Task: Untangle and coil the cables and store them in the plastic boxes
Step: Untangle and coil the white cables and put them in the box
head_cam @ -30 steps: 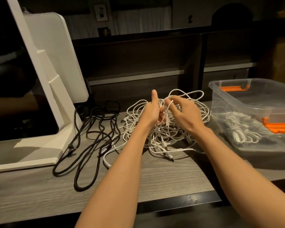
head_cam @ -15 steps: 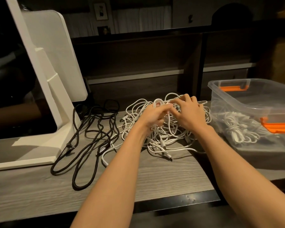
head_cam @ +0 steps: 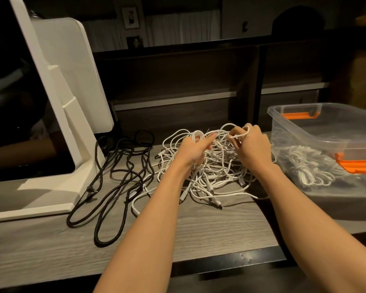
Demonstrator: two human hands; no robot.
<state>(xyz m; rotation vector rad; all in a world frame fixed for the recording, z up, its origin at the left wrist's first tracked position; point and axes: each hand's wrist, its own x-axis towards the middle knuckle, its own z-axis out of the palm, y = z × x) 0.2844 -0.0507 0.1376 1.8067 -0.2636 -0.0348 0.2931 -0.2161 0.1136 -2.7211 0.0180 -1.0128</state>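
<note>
We are working both hands into the white tangle [head_cam: 211, 166] lying mid-desk, between the black cables [head_cam: 114, 176] and the box [head_cam: 304, 132]. Our right hand [head_cam: 254, 149] is pinching one white strand and raising it just above the heap; our left hand [head_cam: 192, 151] is curling its fingers into the loops, gripping strands near the top.

The risk, as we are judging it: if the right hand is pulling on a middle loop and not a free end, it is likely cinching knots tighter. A hard tug is also apt to drag the whole heap toward the box or off the front edge, and the plugs [head_cam: 213, 201] lying at the near side could be snagging in other loops. White strands are touching the black cables at the left, so those may be getting pulled in too.

The box is already holding some coiled white cable [head_cam: 304, 166]. We are standing at a grey wood-grain desk [head_cam: 199, 233]; a white stand [head_cam: 57, 115] with a dark screen is sitting at the left. The room is dim, with dark shelving behind.
</note>
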